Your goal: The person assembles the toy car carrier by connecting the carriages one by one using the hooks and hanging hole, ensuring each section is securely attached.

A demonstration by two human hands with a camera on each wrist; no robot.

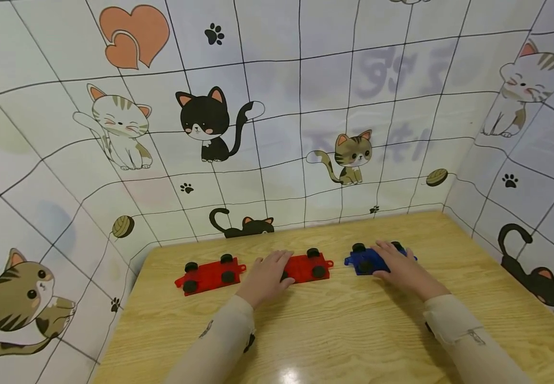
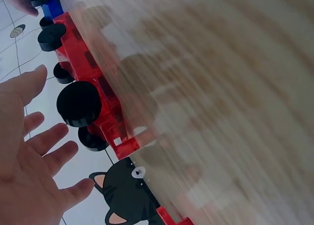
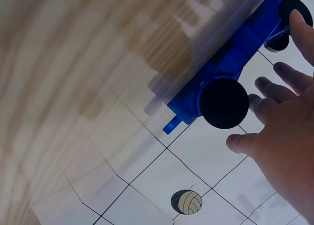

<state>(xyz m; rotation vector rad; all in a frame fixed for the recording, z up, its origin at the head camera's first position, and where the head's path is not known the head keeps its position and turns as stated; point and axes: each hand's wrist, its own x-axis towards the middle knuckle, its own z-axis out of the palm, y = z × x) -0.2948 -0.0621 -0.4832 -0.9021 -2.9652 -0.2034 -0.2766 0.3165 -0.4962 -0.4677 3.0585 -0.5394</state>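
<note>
Three toy car chassis lie in a row on the wooden table (image 1: 315,330), their black wheels facing up. A red chassis (image 1: 207,276) sits at the left, a second red chassis (image 1: 307,268) in the middle, and a blue chassis (image 1: 371,261) to the right. Over the left end of the middle one is my left hand (image 1: 267,277), fingers spread and holding nothing in the left wrist view. My right hand (image 1: 403,271) hovers at the blue chassis and hides part of it. In the right wrist view its spread fingers are beside a black wheel (image 3: 224,103); contact is unclear.
A wall covering (image 1: 281,144) with cartoon cats and grid lines encloses the table's back and both sides. Small hitch loops (image 1: 242,268) stick out from the chassis ends. Gaps separate the chassis from one another.
</note>
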